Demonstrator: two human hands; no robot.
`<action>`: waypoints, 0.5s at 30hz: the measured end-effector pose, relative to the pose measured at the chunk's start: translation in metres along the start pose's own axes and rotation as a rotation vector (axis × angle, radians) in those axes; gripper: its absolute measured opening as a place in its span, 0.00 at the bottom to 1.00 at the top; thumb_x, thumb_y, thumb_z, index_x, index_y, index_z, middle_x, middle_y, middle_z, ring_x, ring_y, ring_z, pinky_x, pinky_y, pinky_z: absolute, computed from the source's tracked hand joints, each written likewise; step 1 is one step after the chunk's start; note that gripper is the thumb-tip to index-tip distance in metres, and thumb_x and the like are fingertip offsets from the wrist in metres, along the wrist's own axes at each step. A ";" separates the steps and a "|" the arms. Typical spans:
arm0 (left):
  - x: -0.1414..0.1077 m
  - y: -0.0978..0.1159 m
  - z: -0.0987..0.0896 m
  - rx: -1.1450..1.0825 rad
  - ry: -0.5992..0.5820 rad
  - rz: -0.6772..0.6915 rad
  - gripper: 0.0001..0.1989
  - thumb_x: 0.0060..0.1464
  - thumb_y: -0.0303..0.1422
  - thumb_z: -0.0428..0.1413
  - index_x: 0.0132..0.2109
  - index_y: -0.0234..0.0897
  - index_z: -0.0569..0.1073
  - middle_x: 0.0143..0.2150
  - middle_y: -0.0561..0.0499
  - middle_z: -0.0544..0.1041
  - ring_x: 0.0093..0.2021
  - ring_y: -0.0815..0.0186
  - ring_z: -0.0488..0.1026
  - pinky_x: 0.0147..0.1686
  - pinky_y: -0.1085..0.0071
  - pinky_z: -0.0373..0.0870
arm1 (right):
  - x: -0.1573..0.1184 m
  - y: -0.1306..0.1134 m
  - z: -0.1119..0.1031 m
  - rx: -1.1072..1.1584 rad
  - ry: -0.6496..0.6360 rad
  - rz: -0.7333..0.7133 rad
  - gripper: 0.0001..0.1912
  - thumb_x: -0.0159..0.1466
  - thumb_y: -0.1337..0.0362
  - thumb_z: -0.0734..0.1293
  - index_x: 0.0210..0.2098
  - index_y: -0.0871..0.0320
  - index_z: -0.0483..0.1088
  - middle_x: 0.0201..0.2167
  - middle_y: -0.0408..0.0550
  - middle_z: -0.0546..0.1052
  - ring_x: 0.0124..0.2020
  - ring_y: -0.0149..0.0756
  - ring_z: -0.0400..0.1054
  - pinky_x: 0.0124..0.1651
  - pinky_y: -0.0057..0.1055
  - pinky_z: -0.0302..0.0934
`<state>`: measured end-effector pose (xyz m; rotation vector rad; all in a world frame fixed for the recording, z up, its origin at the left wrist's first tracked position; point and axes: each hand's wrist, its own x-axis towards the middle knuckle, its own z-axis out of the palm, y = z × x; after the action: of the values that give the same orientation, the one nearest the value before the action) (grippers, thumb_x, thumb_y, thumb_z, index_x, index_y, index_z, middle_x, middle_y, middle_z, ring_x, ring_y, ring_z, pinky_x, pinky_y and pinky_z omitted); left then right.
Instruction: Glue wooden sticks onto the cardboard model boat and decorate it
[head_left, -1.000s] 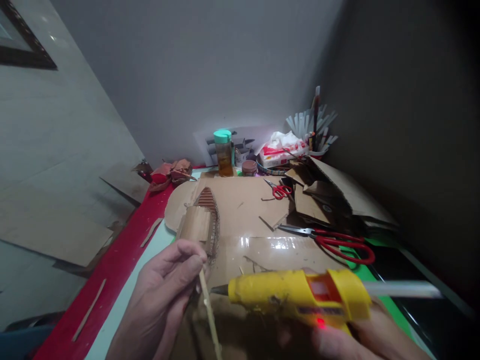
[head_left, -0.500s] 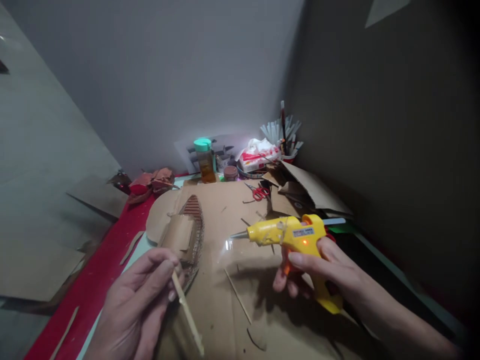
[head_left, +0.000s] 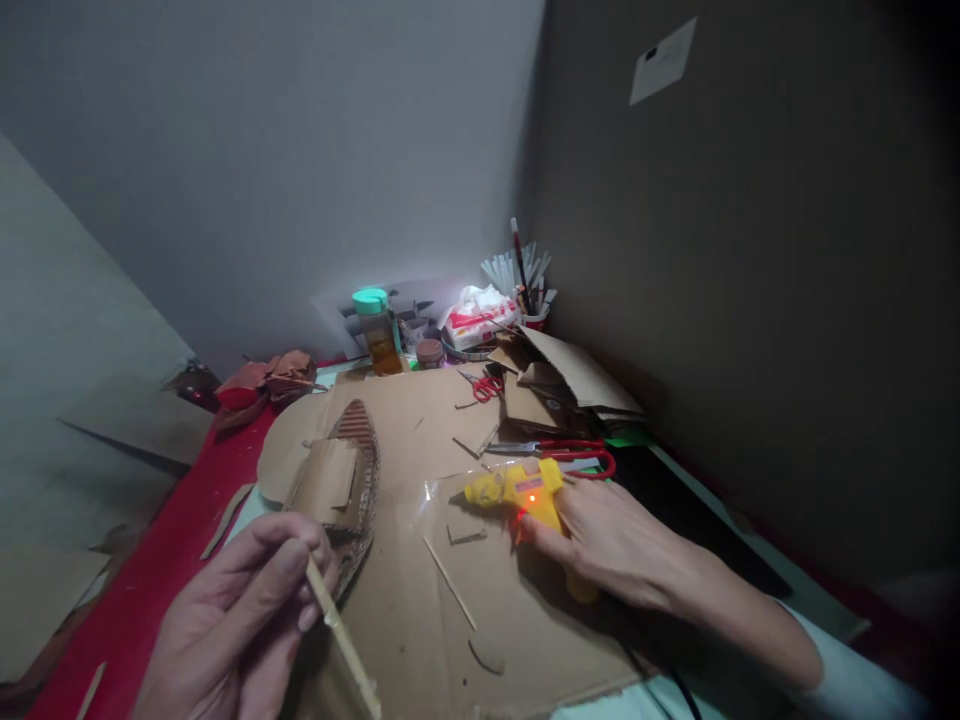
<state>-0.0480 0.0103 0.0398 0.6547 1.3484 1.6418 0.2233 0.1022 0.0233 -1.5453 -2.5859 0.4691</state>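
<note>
My left hand (head_left: 247, 610) pinches a thin wooden stick (head_left: 341, 640) between thumb and fingers; small blobs of glue show along it. My right hand (head_left: 600, 530) is closed round the handle of a yellow hot glue gun (head_left: 517, 488) with a glowing red light, held low at the cardboard sheet (head_left: 409, 600). Its nozzle points left, beside a clear shiny patch (head_left: 431, 490). Just beyond my left hand lies a cardboard model boat (head_left: 364, 480) with a curved cardboard roof (head_left: 321, 485). A loose thin stick (head_left: 450, 583) rests between my hands.
Large red-handled scissors (head_left: 555, 447) lie behind the glue gun, small red scissors (head_left: 484, 385) farther back. Cardboard pieces (head_left: 577, 375) are stacked at the right. A green-lidded bottle (head_left: 379, 335), a tissue pack (head_left: 480, 315) and a cup of glue sticks (head_left: 534, 320) stand at the back.
My right hand has lowered the glue gun from above the cardboard to its surface, away from me. The left hand keeps the stick. The view has turned slightly right.
</note>
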 end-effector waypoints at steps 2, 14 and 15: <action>0.000 0.001 0.002 -0.002 -0.002 0.004 0.16 0.39 0.39 0.73 0.32 0.39 0.77 0.31 0.54 0.72 0.31 0.71 0.70 0.30 0.86 0.72 | -0.001 -0.004 0.000 -0.103 0.030 -0.026 0.26 0.71 0.55 0.56 0.17 0.56 0.60 0.16 0.46 0.67 0.18 0.32 0.56 0.25 0.35 0.36; -0.007 0.010 0.011 -0.025 0.024 -0.005 0.18 0.34 0.40 0.75 0.29 0.37 0.78 0.28 0.54 0.71 0.27 0.73 0.65 0.26 0.82 0.72 | -0.028 -0.069 0.024 -0.297 0.258 -0.333 0.12 0.67 0.66 0.60 0.29 0.55 0.72 0.27 0.49 0.76 0.28 0.42 0.69 0.33 0.38 0.59; -0.008 0.010 0.012 -0.031 0.030 -0.008 0.19 0.33 0.40 0.75 0.29 0.37 0.78 0.28 0.53 0.71 0.27 0.72 0.65 0.25 0.82 0.71 | -0.028 -0.074 0.025 -0.305 0.321 -0.355 0.12 0.66 0.70 0.60 0.29 0.56 0.72 0.27 0.50 0.76 0.29 0.42 0.69 0.35 0.38 0.61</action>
<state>-0.0379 0.0091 0.0538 0.6083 1.3428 1.6689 0.1685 0.0394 0.0241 -1.0723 -2.6674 -0.1982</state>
